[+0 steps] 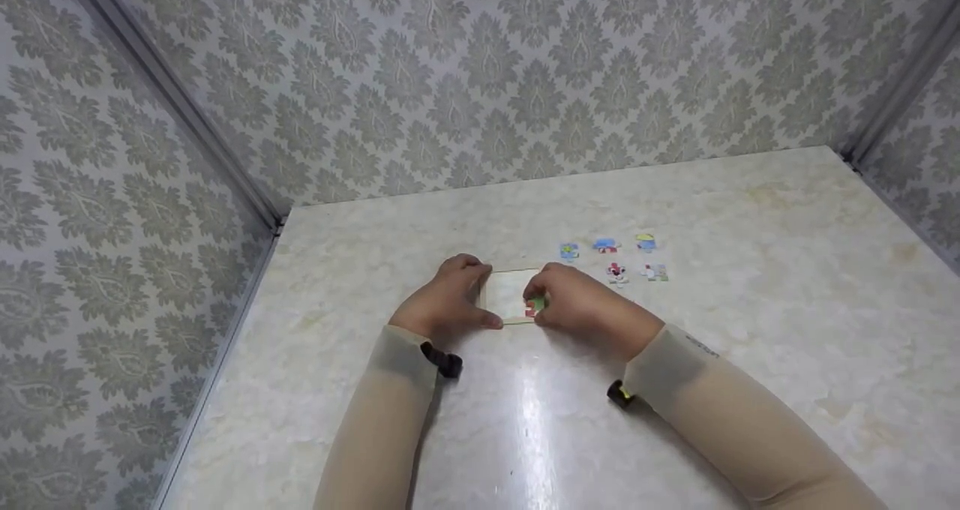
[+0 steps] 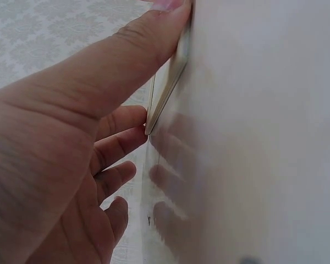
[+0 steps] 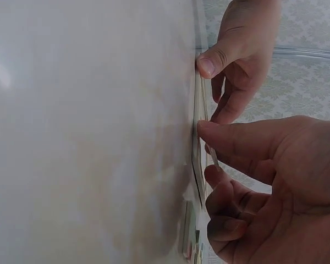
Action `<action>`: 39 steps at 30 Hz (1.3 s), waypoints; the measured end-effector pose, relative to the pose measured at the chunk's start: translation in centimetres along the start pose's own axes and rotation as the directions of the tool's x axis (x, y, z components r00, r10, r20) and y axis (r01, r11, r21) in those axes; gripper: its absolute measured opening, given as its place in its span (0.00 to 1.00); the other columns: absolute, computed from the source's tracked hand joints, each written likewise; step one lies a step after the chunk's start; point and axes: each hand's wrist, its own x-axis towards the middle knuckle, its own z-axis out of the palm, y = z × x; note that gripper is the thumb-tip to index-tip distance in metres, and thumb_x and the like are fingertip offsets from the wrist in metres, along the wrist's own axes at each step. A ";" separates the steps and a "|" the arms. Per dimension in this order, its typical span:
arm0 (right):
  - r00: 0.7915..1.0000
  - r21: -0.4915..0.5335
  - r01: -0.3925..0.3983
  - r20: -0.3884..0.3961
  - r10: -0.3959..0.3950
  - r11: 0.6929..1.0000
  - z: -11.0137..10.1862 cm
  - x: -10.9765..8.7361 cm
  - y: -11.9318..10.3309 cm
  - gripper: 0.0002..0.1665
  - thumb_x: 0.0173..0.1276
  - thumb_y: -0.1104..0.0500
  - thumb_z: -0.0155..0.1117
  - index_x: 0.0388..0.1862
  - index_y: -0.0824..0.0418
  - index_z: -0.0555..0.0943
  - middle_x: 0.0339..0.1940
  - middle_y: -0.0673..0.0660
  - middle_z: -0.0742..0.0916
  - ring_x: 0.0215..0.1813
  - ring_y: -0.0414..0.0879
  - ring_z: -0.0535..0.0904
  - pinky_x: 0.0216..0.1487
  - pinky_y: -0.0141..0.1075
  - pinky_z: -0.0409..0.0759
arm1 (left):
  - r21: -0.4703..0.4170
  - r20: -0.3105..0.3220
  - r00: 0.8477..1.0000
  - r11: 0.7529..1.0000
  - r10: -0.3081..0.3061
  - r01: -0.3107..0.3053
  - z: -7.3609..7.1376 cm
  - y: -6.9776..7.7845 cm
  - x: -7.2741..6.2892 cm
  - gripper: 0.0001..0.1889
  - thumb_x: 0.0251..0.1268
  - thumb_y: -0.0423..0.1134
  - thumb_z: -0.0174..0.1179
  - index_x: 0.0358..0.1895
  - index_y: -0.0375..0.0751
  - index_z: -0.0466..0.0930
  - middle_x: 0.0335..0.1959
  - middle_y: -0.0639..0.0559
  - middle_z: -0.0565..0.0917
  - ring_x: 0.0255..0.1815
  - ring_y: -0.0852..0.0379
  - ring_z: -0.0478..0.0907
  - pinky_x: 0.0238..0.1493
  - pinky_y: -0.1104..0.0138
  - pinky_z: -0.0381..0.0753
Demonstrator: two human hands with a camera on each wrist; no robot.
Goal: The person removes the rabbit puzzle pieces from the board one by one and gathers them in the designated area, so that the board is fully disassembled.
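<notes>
A shallow wooden puzzle tray (image 1: pixel 504 297) with a pale inside lies flat on the table. My left hand (image 1: pixel 451 300) grips its left end, thumb at the near edge and fingertips at the far corner; in the left wrist view the thumb (image 2: pixel 104 71) runs along the tray's edge (image 2: pixel 168 91). Over the tray's right end, my right hand (image 1: pixel 576 298) pinches a red and green puzzle piece (image 1: pixel 531 309). The right wrist view shows that piece edge-on as a thin sliver (image 3: pixel 214 156) between thumb and fingers, tilted against the tray (image 3: pixel 197 159).
Several loose puzzle pieces lie beyond my right hand: a blue and yellow piece (image 1: pixel 569 250), a blue and red piece (image 1: pixel 606 246), a yellow-topped piece (image 1: pixel 646 242), a red and white piece (image 1: pixel 616 272) and a whitish piece (image 1: pixel 654 272). Patterned walls border the marbled table (image 1: pixel 360 270).
</notes>
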 end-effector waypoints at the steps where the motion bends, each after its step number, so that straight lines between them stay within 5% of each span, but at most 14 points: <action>1: 1.000 0.002 0.004 -0.002 -0.004 1.000 0.0 0.0 0.1 0.23 0.72 0.62 0.77 0.65 0.60 0.91 0.61 0.60 0.87 0.60 0.53 0.83 0.73 0.54 0.81 | 0.001 -0.003 1.000 1.000 -0.002 0.002 0.0 0.0 0.0 0.56 0.62 0.57 0.86 0.90 0.46 0.66 0.90 0.49 0.63 0.93 0.48 0.57 0.89 0.49 0.68; 13: 0.999 0.079 -0.015 -0.029 0.018 0.997 -1.5 -1.5 1.6 0.21 0.71 0.61 0.80 0.62 0.58 0.91 0.61 0.60 0.88 0.61 0.54 0.80 0.69 0.53 0.80 | 0.030 -0.006 1.000 1.000 -0.003 0.003 0.1 0.1 0.1 0.56 0.62 0.57 0.86 0.90 0.45 0.67 0.89 0.48 0.64 0.92 0.48 0.58 0.90 0.50 0.67; 20: 0.998 0.103 0.028 -0.057 -0.022 0.994 -2.8 -4.0 3.7 0.22 0.73 0.59 0.80 0.65 0.56 0.91 0.59 0.61 0.86 0.48 0.51 0.80 0.53 0.43 0.79 | 0.006 -0.009 1.000 1.000 -0.008 0.008 0.0 0.3 0.0 0.56 0.61 0.55 0.87 0.89 0.44 0.68 0.89 0.48 0.64 0.92 0.47 0.58 0.90 0.49 0.67; 29: 0.996 0.107 0.019 -0.091 -0.010 0.994 -5.1 -7.7 6.4 0.19 0.78 0.58 0.77 0.66 0.55 0.91 0.61 0.59 0.87 0.54 0.52 0.79 0.56 0.44 0.78 | 0.005 -0.003 1.000 1.000 0.003 -0.003 -0.1 0.2 -0.1 0.56 0.63 0.55 0.86 0.90 0.44 0.66 0.90 0.46 0.62 0.93 0.46 0.57 0.90 0.49 0.66; 39: 0.993 0.125 -0.041 -0.105 0.054 0.991 -6.7 -11.1 9.5 0.22 0.78 0.56 0.78 0.68 0.55 0.90 0.63 0.59 0.86 0.45 0.49 0.77 0.44 0.38 0.79 | 0.026 0.001 1.000 1.000 -0.017 0.017 0.0 0.3 -0.1 0.56 0.63 0.58 0.85 0.91 0.47 0.65 0.90 0.49 0.62 0.93 0.48 0.57 0.90 0.49 0.67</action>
